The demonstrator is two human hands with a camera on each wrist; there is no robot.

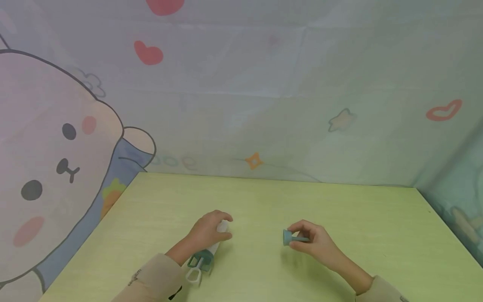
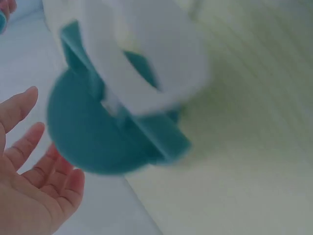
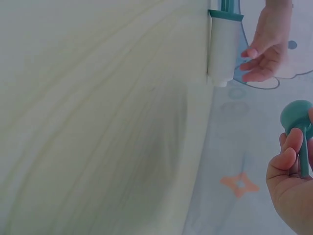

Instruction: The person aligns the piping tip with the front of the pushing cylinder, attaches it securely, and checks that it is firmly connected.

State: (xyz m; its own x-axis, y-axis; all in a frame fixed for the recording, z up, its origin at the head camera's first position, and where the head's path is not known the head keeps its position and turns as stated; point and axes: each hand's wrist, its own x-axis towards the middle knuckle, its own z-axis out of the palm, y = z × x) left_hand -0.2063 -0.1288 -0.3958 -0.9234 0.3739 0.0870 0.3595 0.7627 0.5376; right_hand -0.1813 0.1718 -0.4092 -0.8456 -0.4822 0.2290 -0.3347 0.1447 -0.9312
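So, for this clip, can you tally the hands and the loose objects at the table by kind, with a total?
Hands: 2, the left hand and the right hand
White-and-teal syringe-like tool: 1
Small teal stemmed piece: 1
Total: 4

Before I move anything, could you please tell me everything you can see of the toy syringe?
The toy syringe looks like smooth plastic: a white barrel, a teal flange and a white loop handle. It lies on its side on the light green table, its handle nearer the head camera, its tip pointing away. The left hand is over it; no contact is clearly visible.
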